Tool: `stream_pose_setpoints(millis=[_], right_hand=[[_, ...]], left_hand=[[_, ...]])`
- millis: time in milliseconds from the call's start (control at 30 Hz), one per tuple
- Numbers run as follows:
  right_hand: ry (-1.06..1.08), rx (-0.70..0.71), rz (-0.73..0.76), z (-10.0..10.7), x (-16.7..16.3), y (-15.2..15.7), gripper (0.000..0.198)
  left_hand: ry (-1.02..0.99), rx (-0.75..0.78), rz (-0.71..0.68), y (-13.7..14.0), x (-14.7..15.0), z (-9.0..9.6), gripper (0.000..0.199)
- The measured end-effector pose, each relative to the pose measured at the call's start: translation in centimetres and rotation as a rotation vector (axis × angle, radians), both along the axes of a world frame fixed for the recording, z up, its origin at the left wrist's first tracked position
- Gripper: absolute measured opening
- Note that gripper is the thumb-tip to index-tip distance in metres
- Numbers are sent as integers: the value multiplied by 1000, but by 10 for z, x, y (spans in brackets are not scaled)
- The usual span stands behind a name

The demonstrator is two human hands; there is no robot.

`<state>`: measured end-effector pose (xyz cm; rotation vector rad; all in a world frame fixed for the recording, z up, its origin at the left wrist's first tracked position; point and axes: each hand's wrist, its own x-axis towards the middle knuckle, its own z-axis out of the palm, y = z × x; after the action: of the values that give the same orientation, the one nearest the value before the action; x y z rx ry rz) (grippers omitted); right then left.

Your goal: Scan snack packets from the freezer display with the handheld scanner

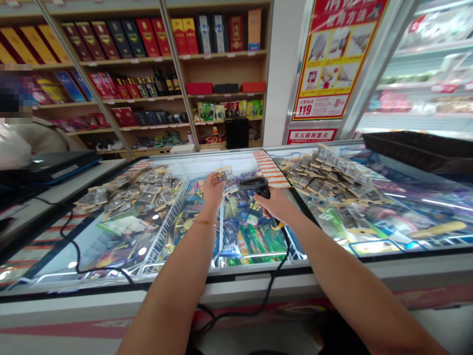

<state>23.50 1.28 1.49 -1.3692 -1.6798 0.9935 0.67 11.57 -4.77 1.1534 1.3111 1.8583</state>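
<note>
My left hand point(213, 188) grips a small flat packet point(228, 179) with a tan edge and a clear, printed front, held up over the chest freezer point(258, 277). Just to its right, my right hand point(275, 203) is wrapped round the handle of a black barcode scanner point(254, 184), whose head points toward the packet. From the scanner's grip a black cable point(280, 268) hangs over the freezer's front edge. Similar packets lie in a pile point(148, 190) on the left glass lid and in a larger pile point(328, 175) on the right lid.
Bagged frozen goods point(254, 236) fill wire baskets below my hands. A dark tray point(417, 150) rests at the far right of the freezer. Shelves point(221, 59) of boxes and bottles stand behind. At the left edge, a person point(16, 143) is beside a black device point(62, 165) on a counter.
</note>
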Motion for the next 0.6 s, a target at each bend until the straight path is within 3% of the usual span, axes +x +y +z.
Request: stream_pose_setpoints(millis=[600], right_hand=[[-100, -5, 13, -5, 2, 4, 21]], left_hand=[[-9, -104, 50, -4, -1, 2, 45]])
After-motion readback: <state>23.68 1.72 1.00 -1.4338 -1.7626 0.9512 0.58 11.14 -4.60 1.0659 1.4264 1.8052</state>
